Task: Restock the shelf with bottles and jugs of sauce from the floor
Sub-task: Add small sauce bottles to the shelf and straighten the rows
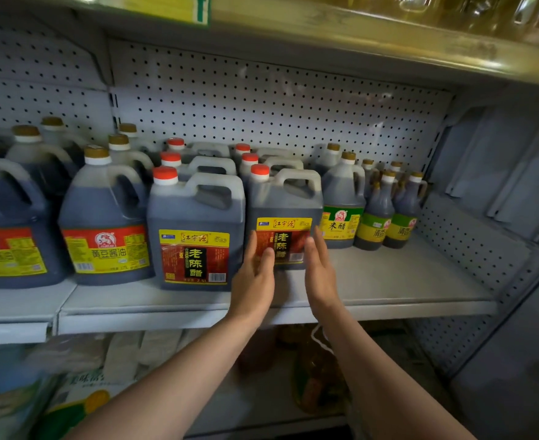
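While both our hands are up at the shelf (373,290), neither is gripping anything. Left hand (254,277): fingers straight and together, fingertips laid flat against the lower left of the label on the right-hand vinegar jug (284,217). Right hand (320,271): also flat, fingers extended, palm facing left, just beside that jug's lower right corner; actual contact we can't tell.

Everything else, taken relative to that vinegar jug:
- It stands on the shelf, upright, red cap, dark liquid, yellow/red label, set slightly further back than its neighbour.
- Touching or nearly touching on its left: a matching red-capped vinegar jug (195,230), closer to the shelf edge.
- Behind both: more red-capped jugs in two rows running back to the pegboard (277,100).
- Further left: soy sauce jugs (103,223) with gold caps and red/yellow labels, several deep.
- Just right of it: a green-label jug (342,204), gold cap, more of the same behind.
- Right of that: small dark bottles (389,214) with green/yellow labels, in a tight group.
- In front of it and off to the right: bare shelf surface out to the side panel.
- Below it: a lower shelf with packaged goods (71,392) and some reddish-brown bottles, blurred.
- Above it: an upper shelf edge with a yellow tag (166,7).
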The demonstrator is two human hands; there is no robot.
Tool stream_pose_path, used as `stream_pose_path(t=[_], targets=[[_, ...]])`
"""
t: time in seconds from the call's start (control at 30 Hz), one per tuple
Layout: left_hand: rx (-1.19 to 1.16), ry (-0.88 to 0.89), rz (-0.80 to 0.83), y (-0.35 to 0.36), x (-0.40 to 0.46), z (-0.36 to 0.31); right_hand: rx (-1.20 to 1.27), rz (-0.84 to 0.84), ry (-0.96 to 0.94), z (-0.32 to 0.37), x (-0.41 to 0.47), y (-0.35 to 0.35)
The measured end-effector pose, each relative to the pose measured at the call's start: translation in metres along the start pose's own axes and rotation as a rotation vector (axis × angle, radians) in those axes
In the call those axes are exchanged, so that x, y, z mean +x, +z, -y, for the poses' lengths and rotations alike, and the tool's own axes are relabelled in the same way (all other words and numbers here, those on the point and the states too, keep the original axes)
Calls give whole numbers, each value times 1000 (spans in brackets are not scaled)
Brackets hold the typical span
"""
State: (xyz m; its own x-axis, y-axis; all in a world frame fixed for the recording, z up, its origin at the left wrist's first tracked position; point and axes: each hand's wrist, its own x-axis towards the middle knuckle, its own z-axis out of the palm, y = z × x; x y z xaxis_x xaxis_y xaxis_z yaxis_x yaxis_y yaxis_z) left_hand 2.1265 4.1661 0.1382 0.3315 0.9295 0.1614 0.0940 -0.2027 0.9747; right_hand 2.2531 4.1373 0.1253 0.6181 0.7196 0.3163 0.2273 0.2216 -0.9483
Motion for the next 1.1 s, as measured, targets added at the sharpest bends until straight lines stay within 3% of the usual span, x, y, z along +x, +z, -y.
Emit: stream_pose_path(t=[0.17, 0.3, 0.4, 0.77, 1.1], targets=[[18, 306, -247, -59, -24, 25, -196, 40, -169, -7, -49, 46], [108, 287, -360, -107, -22, 48, -156, 45, -154, -7, -81, 88], [156, 154, -320, -131, -16, 58, -67, 67, -47, -2, -96, 110], [128, 94, -51, -150, -12, 64, 88, 48, 140, 14, -96, 138], [115, 101, -94, -140, -18, 71, -143, 106, 106, 9, -105, 131]])
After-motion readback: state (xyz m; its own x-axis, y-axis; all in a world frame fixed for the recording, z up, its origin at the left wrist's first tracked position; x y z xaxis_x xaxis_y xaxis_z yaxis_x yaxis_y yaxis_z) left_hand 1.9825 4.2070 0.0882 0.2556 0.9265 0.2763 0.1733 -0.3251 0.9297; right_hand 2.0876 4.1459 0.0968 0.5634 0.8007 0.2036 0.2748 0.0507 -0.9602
